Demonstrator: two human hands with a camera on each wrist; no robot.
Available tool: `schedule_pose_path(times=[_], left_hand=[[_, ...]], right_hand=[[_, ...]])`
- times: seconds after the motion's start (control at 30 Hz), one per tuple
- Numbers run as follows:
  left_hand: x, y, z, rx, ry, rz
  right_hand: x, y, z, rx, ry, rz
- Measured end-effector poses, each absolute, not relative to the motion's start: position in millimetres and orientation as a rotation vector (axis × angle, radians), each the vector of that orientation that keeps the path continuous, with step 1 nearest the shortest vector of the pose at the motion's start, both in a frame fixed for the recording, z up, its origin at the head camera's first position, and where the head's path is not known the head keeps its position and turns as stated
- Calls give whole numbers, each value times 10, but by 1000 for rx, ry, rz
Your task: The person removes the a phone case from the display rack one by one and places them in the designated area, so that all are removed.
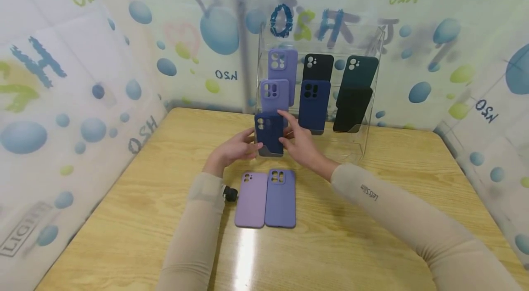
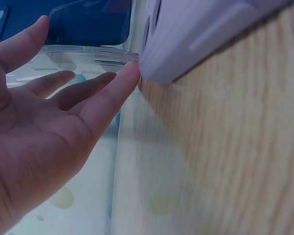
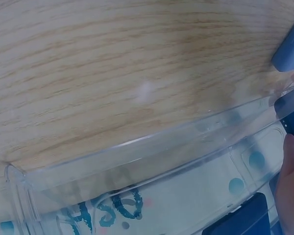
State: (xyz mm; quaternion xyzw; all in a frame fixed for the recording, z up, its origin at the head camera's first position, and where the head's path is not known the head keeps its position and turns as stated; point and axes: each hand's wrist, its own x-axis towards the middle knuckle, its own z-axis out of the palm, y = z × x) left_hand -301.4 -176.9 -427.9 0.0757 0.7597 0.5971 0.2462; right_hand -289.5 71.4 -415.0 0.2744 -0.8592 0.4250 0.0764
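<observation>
A dark blue phone case [image 1: 270,132] stands in the lowest left slot of a clear stepped stand [image 1: 365,137]. My right hand [image 1: 303,146] grips its right edge, thumb at the side and forefinger stretched along the upper corner. On the other side my left hand [image 1: 235,148] has its fingers loosely spread, thumb close to the case's lower left corner. In the left wrist view the left hand's thumb overlaps the blue case [image 2: 90,22]. A pink-lilac case [image 1: 251,201] and a violet-blue case [image 1: 281,199] lie side by side on the table in front.
Higher on the stand are two lilac cases, the upper one [image 1: 285,73] behind the other [image 1: 274,98]. Beside them stand a black case [image 1: 318,66], a navy case [image 1: 315,107], a dark green case [image 1: 357,77] and another black case [image 1: 353,109]. A patterned curtain [image 1: 186,75] hangs behind the table.
</observation>
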Motion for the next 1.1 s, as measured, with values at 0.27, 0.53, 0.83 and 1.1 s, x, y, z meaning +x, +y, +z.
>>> schedule_pose_path(times=[0.27,0.53,0.83,1.1], left_hand=[[-3031,-1757,-4299,194,2059,1633],[-3038,-1750,-4321,191,2043,1649],[-3048,-1754,-4291,195,2058,1647],[-3033,-1762,-4289,185,2045,1645]], right_hand=[[-2896,735,-4127,826,-2565,1287],[-2914,775,-4056,790,-2595,1265],[-2944,874,-3879,756,-2585,1287],[-2936,1000,-3739,722,-2598,1281]])
